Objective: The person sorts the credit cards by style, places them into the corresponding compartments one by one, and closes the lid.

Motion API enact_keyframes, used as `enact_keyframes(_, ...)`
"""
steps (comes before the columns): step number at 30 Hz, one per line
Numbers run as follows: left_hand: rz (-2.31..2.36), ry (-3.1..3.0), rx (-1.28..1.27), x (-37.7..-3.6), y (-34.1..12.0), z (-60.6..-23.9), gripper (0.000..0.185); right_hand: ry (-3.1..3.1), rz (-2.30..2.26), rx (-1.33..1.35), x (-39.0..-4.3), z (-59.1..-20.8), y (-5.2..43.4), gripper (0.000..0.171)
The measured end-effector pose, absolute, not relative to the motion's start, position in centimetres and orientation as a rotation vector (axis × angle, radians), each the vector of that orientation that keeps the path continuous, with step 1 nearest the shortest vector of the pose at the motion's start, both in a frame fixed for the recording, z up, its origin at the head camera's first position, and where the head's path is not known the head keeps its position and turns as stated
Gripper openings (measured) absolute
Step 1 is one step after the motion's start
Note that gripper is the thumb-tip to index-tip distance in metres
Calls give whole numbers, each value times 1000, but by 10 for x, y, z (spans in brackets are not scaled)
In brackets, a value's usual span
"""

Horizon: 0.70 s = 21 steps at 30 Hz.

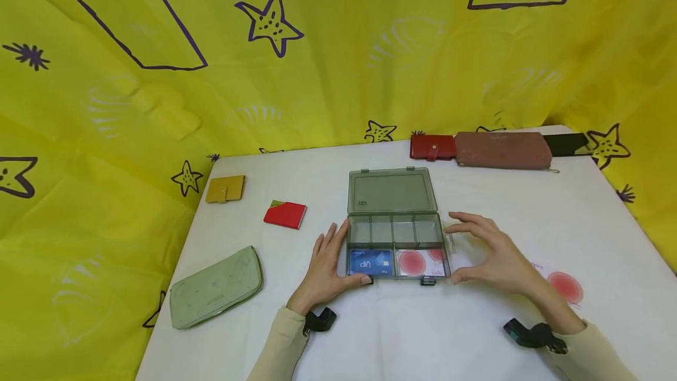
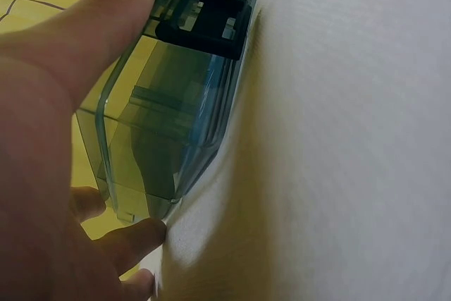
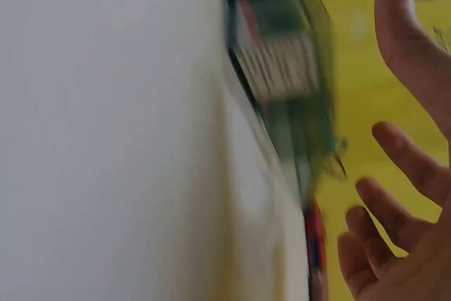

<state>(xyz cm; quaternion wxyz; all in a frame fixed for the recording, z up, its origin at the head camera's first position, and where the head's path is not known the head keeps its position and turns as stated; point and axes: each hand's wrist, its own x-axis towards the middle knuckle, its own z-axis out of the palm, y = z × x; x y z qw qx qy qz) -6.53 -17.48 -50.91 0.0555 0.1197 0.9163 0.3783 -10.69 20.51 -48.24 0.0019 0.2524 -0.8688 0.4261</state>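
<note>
A translucent grey-green plastic box (image 1: 392, 246) lies on the table with its lid (image 1: 392, 191) hinged back. Several small compartments fill its rear half. The front left compartment contains a blue VIP card (image 1: 371, 262), the front right one a white card with red circles (image 1: 420, 263). My left hand (image 1: 328, 272) grips the box's left end, thumb on the front wall by a dark latch (image 2: 204, 22) and fingers along the side. Just off the right end, my right hand (image 1: 492, 257) is spread, fingers loosely bent, holding nothing; the right wrist view shows a gap between it and the box.
A card with a red circle (image 1: 565, 287) lies partly under my right forearm. On the left are a green wallet (image 1: 217, 288), a yellow wallet (image 1: 225, 189) and a red card holder (image 1: 285, 214). At the back right sit a red wallet (image 1: 432, 147) and a brown zip wallet (image 1: 502, 150).
</note>
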Motion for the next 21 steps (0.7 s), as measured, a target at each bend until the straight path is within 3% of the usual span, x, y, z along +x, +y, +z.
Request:
enact_keyframes(11,1157,2782,360,-67,-174,-510,120,-3158,959,294,-95,-470,333,81)
enact_keyframes(21,1153,2777,342,-66,-174,-510,120,-3364,835,48,-66,-494,372,88)
